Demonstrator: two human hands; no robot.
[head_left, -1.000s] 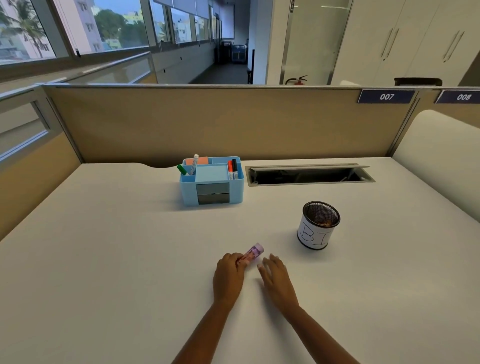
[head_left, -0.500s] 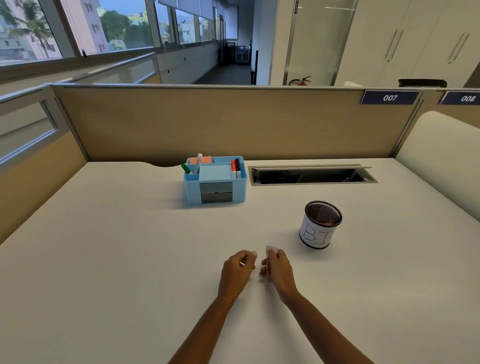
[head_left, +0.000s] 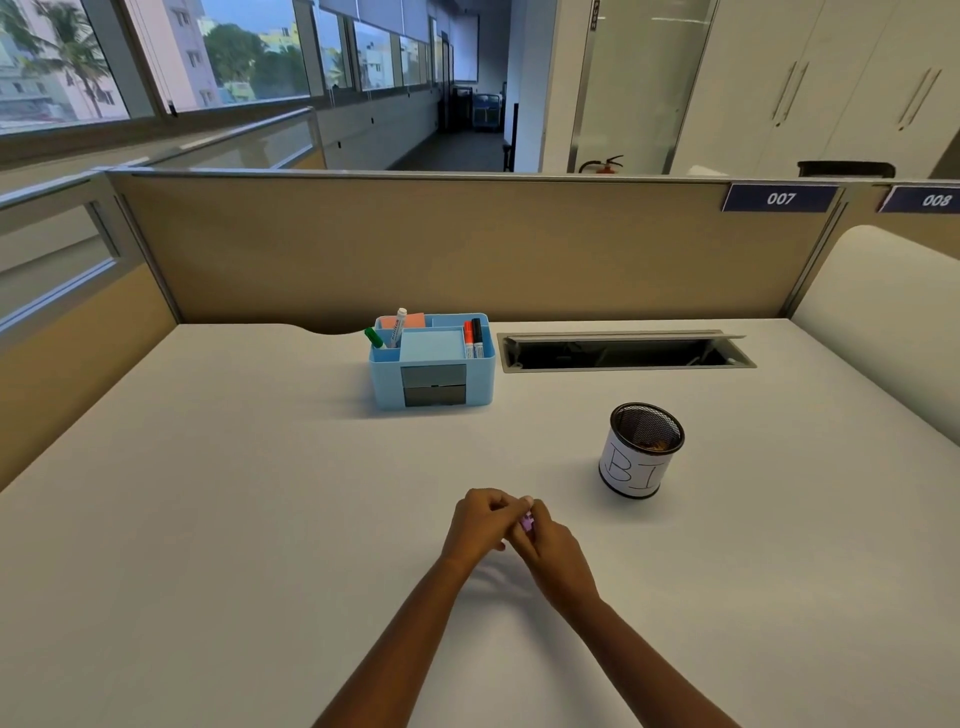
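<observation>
A person's left hand (head_left: 480, 519) and right hand (head_left: 553, 545) meet over the bench (head_left: 208, 519), both sets of fingers curled around one small purple tube (head_left: 528, 521); a second ago the left alone held it, the right lying flat. Its cap is probably being worked. Behind stand one blue tray (head_left: 434, 364) holding four markers (head_left: 477, 338), and one mesh cup (head_left: 641, 452)

Both hands meet at desk centre, just above the desk (head_left: 208, 519) - left hand (head_left: 480, 522) and right hand (head_left: 553, 545) touching, fingers curled round a small purple item (head_left: 528, 521), mostly hidden between them. Mesh cup (head_left: 641, 452) marked "BI" stands near, to the right. Blue organizer (head_left: 431, 364) with markers sits farther back - open cable slot (head_left: 623, 354) beside it.
</observation>
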